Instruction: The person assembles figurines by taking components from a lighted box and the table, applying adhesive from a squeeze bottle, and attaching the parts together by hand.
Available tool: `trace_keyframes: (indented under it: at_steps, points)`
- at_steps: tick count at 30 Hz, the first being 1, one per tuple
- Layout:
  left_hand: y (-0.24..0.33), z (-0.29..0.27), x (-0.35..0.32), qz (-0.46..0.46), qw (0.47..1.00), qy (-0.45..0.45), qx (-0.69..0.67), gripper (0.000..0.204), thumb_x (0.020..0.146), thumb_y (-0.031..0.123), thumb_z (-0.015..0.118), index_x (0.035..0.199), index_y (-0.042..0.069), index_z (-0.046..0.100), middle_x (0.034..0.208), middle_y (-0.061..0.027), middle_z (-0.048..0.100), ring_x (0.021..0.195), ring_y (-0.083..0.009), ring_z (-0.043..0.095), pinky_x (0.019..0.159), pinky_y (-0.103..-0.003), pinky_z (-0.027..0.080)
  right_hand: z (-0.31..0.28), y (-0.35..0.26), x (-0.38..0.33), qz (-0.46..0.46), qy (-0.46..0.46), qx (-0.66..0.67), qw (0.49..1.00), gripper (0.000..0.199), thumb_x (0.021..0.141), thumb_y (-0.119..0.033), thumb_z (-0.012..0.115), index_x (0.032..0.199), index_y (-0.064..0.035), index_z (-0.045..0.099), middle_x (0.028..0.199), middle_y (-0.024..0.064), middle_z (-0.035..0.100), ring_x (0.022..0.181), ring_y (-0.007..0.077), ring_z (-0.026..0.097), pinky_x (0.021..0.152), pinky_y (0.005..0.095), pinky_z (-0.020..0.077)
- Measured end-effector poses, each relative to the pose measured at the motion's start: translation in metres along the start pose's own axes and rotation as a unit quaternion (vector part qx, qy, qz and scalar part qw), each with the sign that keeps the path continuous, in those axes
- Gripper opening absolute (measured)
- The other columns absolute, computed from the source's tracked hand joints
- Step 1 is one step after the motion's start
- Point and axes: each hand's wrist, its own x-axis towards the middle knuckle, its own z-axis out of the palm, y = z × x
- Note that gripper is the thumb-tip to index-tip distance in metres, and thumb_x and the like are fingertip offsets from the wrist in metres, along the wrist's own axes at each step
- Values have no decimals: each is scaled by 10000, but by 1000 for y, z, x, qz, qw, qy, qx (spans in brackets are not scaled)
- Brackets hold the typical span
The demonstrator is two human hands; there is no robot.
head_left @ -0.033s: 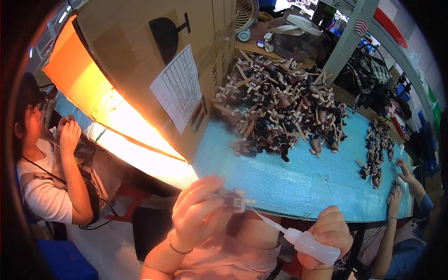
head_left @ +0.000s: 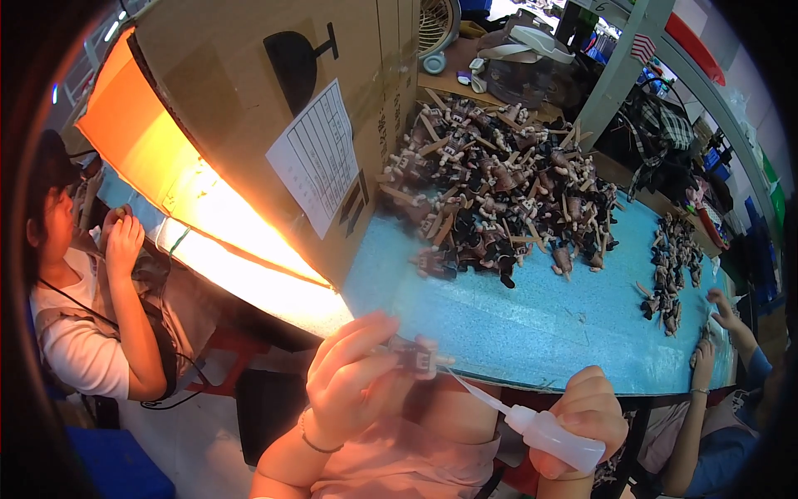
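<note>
My left hand (head_left: 353, 378) holds a small dark toy figure part (head_left: 416, 358) just over the near edge of the blue table (head_left: 540, 324). My right hand (head_left: 586, 416) grips a white squeeze bottle (head_left: 553, 437) whose long thin nozzle (head_left: 478, 391) points up-left and reaches the figure part. A big heap of similar brown and dark figure parts (head_left: 499, 195) lies on the table beyond my hands.
A large cardboard box (head_left: 274, 108) with a white paper sheet (head_left: 320, 158) stands at the left over a bright lit panel (head_left: 241, 258). A person (head_left: 91, 299) sits at left. Another person's hands (head_left: 719, 328) work at right by a smaller pile (head_left: 669, 270). A fan (head_left: 436, 29) stands behind.
</note>
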Motion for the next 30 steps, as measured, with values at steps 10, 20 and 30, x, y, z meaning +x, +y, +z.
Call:
trace_keyframes:
  at_steps: [10,20,30]
  points:
    - [-3,0,-2,5,1000,-10,-8,334,622,-27,720,882,41,521,988,-175,618,870,-348,624,708,-373,527,0,-1,0,16,-5,-7,1000,511,723,-558,655,830,-102,450,659,-14,432,550,130,416,526,279,306]
    - [-1,1,-1,-1,1000,-5,-13,352,608,-21,734,880,45,522,988,-172,619,874,-345,623,708,-372,526,-1,3,0,6,-10,-6,1000,527,715,-571,655,821,-95,456,667,-4,451,537,128,416,519,279,309]
    - [-4,1,-2,-6,1000,-15,-21,367,602,-62,709,899,41,521,1024,-183,608,910,-347,613,744,-378,517,-1,-1,1,45,25,52,997,509,704,-535,694,797,-90,466,623,-6,433,532,122,401,509,277,270]
